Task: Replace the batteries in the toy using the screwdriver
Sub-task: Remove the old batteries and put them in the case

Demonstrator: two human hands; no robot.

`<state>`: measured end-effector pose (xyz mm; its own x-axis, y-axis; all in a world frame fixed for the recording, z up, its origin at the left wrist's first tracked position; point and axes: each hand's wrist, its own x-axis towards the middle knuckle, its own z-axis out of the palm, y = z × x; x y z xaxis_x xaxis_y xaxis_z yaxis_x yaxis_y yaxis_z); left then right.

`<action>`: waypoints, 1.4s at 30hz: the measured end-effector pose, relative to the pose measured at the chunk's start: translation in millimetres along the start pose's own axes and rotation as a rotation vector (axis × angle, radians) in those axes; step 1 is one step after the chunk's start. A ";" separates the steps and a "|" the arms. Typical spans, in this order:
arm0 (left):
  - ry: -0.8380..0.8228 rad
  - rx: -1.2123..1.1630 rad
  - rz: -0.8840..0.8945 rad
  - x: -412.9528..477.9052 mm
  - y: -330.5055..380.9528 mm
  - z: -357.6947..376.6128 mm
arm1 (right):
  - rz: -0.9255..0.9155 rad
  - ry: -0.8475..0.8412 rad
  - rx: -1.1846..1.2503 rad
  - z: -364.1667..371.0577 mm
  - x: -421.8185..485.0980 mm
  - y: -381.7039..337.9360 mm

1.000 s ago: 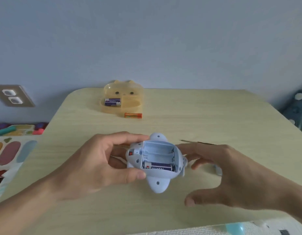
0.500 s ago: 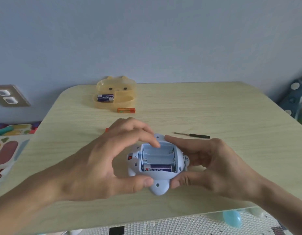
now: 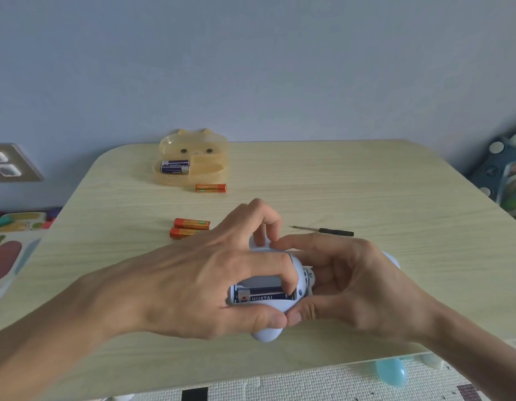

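Note:
The pale blue toy (image 3: 267, 332) lies upside down on the table with its battery bay open. One blue battery (image 3: 262, 296) sits in the bay's near slot. My left hand (image 3: 193, 285) grips the toy from the left, thumb on its near edge, with a finger curled down into the bay. My right hand (image 3: 352, 287) holds the toy's right side between thumb and fingers. The small black-handled screwdriver (image 3: 329, 231) lies on the table just behind my hands. Two orange batteries (image 3: 190, 227) lie to the left, a third orange battery (image 3: 211, 187) farther back.
A translucent yellow bear-shaped box (image 3: 210, 166) at the table's back holds two blue batteries (image 3: 175, 166). A light blue part (image 3: 394, 260) peeks out behind my right hand. Toys and a puzzle board lie on the floor at both sides. A wall socket is at left.
My left hand has moved over the toy and a finger now reaches into the battery bay. My right hand came in and grips the toy's right side.

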<state>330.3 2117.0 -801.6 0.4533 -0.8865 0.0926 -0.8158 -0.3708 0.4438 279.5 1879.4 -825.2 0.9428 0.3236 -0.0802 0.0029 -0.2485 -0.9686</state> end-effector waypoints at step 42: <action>0.144 -0.453 -0.311 -27.1 -16.6 -0.5 | -0.158 -0.018 -0.508 -5.7 1.5 -23.2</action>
<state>331.7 2147.3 -811.0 0.7180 -0.6961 0.0029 -0.4147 -0.4245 0.8049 282.7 1880.4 -801.5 0.9120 0.4071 0.0493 0.3096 -0.6049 -0.7337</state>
